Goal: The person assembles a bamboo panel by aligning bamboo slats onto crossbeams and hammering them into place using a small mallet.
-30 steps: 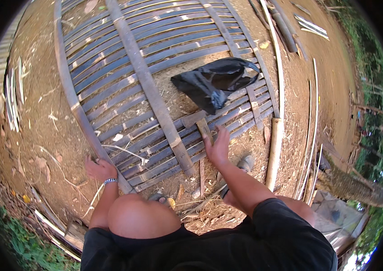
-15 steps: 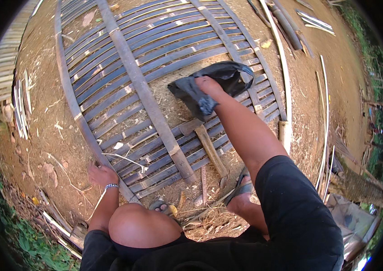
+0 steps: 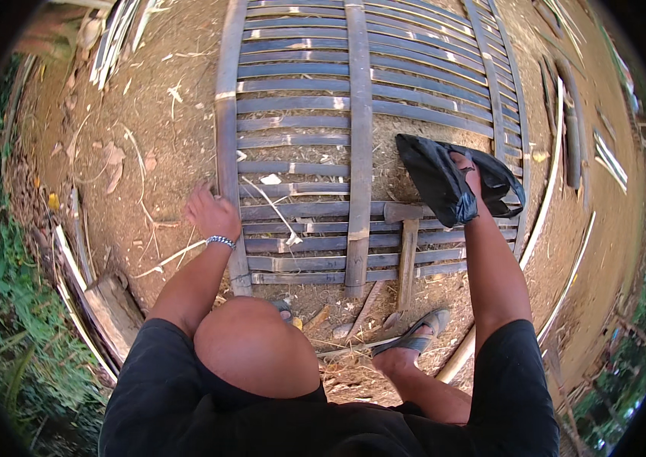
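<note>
No text, label, number or sign can be read: none on the black plastic bag (image 3: 439, 181) at the fingers of the right hand (image 3: 469, 169), the wooden-handled tool (image 3: 408, 259) nearer the body from them, or the bamboo slat frame (image 3: 359, 145) beside the fingers of the left hand (image 3: 212, 216).

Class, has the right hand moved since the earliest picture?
Yes: judged against the bamboo frame, the right hand has moved forward and rightward, from the wooden-handled tool to the black bag.
</note>
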The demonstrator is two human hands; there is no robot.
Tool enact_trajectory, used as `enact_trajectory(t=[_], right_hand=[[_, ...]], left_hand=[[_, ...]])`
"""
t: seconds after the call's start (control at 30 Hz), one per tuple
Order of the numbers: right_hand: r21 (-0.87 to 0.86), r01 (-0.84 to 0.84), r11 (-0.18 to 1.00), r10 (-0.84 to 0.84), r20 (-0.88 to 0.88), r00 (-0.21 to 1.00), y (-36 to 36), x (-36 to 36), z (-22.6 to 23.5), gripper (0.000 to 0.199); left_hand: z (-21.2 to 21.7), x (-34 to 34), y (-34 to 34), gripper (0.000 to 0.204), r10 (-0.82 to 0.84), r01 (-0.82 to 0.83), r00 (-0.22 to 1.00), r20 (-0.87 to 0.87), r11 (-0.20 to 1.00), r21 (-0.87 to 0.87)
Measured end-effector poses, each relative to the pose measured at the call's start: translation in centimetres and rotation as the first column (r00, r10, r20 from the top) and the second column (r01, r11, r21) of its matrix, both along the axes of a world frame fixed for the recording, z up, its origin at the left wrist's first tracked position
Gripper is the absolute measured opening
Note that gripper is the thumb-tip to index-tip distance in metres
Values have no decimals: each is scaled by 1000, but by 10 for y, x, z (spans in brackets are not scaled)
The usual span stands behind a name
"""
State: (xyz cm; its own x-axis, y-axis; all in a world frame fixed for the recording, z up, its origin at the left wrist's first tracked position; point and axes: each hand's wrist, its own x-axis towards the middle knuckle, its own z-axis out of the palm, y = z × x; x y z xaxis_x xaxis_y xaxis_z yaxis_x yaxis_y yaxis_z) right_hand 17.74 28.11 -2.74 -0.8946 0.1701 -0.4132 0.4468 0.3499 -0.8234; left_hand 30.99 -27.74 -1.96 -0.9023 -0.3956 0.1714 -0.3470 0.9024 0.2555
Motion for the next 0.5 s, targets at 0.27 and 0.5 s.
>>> enact_trajectory(t=[0.27, 0.5], right_hand=[[154, -56, 986, 50, 43, 998, -39, 11, 158, 13], [-139, 142, 980, -138, 37, 990, -16, 35, 197, 18]], left_hand=[[-12, 7, -4, 44, 25, -13, 994, -105, 993, 115], [7, 26, 3, 49, -59, 107, 980, -189, 961, 255]])
